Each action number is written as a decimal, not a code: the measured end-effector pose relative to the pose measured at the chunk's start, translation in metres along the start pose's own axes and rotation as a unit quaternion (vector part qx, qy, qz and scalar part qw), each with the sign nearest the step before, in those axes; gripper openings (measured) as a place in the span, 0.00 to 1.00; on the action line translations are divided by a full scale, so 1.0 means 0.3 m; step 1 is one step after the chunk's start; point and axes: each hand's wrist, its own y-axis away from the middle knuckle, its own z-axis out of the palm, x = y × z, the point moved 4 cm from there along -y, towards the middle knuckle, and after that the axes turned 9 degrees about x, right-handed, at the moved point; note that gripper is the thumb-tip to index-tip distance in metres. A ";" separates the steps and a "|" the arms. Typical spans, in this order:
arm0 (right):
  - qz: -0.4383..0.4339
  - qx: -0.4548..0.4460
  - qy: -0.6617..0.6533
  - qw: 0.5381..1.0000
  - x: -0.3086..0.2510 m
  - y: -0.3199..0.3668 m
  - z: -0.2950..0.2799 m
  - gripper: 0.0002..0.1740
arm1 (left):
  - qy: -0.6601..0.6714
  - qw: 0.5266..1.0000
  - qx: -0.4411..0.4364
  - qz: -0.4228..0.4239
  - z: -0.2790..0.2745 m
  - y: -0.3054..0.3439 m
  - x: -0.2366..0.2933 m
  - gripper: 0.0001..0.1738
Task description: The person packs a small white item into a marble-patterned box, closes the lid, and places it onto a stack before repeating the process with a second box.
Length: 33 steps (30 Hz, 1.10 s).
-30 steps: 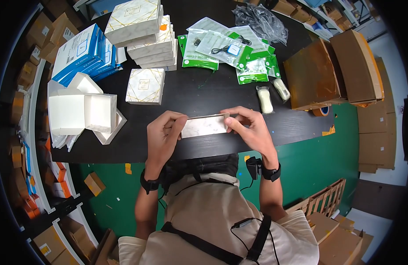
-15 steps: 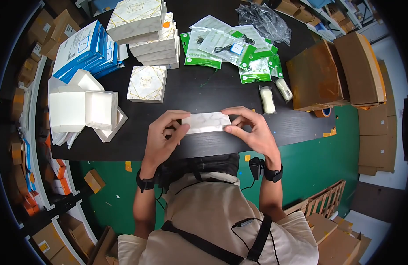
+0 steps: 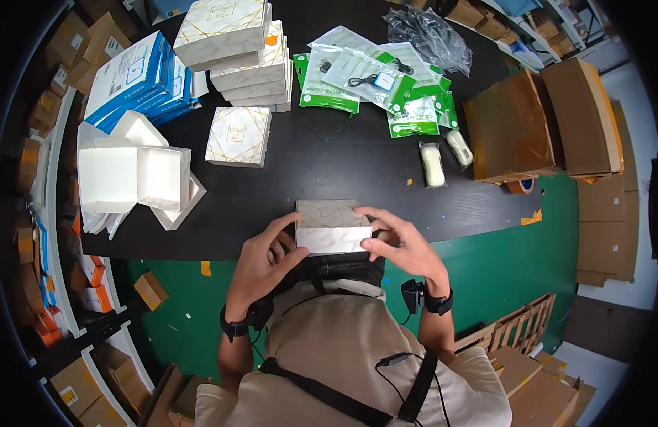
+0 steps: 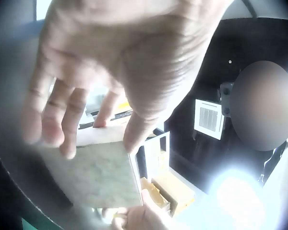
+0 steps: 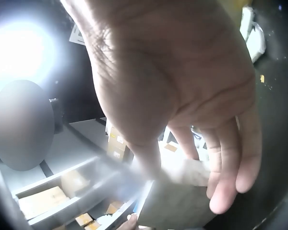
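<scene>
Box (image 3: pixel 334 240), white-grey marbled cardboard, held at the six o'clock edge of a black flat-topped table (image 3: pixel 322 165), longer visible side lying nine to three o'clock, pinched at nine by bare left hand (image 3: pixel 263 262) and at three by bare right hand (image 3: pixel 406 248), equally near.

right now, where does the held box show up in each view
Head: held box near the centre, slightly below the middle.
Left wrist: held box low, left of centre.
Right wrist: held box at the bottom, right of centre.
Shared landmark: right hand, right of centre in head, bottom edge in left wrist, large across the top in right wrist.
</scene>
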 end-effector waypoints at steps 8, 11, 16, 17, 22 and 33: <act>-0.083 0.030 0.055 0.995 0.027 -0.036 0.036 0.42 | 0.044 0.998 -0.006 -0.042 0.016 -0.012 -0.060 0.37; -0.094 0.079 0.078 0.989 0.015 -0.083 0.047 0.42 | 0.039 0.997 0.031 -0.052 0.034 -0.055 -0.084 0.37; -0.105 0.151 0.161 0.970 -0.041 -0.169 0.039 0.42 | -0.001 0.998 0.056 -0.039 0.051 -0.152 -0.084 0.37; -0.106 0.157 0.158 0.969 -0.042 -0.191 0.038 0.42 | -0.005 0.997 0.058 -0.042 0.053 -0.176 -0.078 0.37; -0.161 0.207 0.146 0.954 -0.075 -0.275 0.022 0.41 | 0.026 0.995 0.085 -0.054 0.068 -0.285 -0.084 0.37; -0.288 0.400 0.264 0.829 -0.023 -0.157 -0.292 0.35 | -0.233 0.936 0.222 0.146 -0.141 -0.281 -0.046 0.29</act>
